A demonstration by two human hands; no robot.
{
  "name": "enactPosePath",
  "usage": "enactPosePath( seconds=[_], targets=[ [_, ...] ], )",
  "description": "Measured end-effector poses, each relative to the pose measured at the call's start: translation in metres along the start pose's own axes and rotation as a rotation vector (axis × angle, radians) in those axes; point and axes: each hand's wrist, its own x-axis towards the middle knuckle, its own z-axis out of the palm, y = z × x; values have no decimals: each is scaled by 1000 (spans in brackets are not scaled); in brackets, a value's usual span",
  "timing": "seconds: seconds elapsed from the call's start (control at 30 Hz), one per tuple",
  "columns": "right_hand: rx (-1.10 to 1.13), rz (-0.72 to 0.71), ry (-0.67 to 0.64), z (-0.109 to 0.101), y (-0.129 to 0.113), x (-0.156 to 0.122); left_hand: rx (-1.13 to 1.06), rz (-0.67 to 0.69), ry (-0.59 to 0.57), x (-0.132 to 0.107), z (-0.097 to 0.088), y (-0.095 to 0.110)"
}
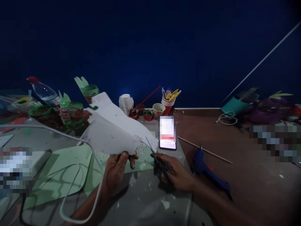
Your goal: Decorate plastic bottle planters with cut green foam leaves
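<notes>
A large white sheet of paper (110,133), bent along its length, is pinched at its lower edge by my left hand (119,164), thumb on top. Around the handles of a pair of black scissors (160,165), the fingers of my right hand (175,172) are closed. The blades point up and left at the paper's right end, where small dark pencil-like marks show. Whether the blades are apart or touching the paper is hard to make out. Thin white paper scraps (142,152) lie just behind my hands on green paper (61,171).
A lit phone (167,133) stands behind my right hand. On the right lie a blue glue gun (209,172) and a wooden stick (204,150). Paint cups (148,115) and a red cup of tools (167,106) line the wall. A white cable (90,144) loops across the left foreground.
</notes>
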Motion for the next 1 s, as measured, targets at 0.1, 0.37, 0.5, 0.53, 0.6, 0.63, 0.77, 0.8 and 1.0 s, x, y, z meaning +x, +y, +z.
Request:
enactPosePath(
  seconds=[0.1,0.37,0.5,0.53,0.6,0.63,0.77,0.8,1.0],
  targets=[
    [-127,-15,-4,-4,2,2,1,62,44,-2,0,2],
    [-428,-25,-61,-11,6,7,85,115,104,-2,0,5],
    [-556,2,-123,-13,1,10,165,102,62,-5,-1,4],
    [-590,1,-141,-12,0,9,167,87,36,-6,0,3],
    [-661,-18,-157,-8,1,7,168,12,-36,-10,4,-1],
    [-691,-31,-143,-6,1,5,164,-57,-55,-12,7,-3],
    [-726,-99,-20,-2,0,1,59,-276,-174,-19,18,-15],
    [-718,-112,0,-1,-1,0,34,-301,-209,-19,19,-16],
    [-702,-75,68,0,-7,0,-79,-354,-236,-19,22,-13]
  ],
)
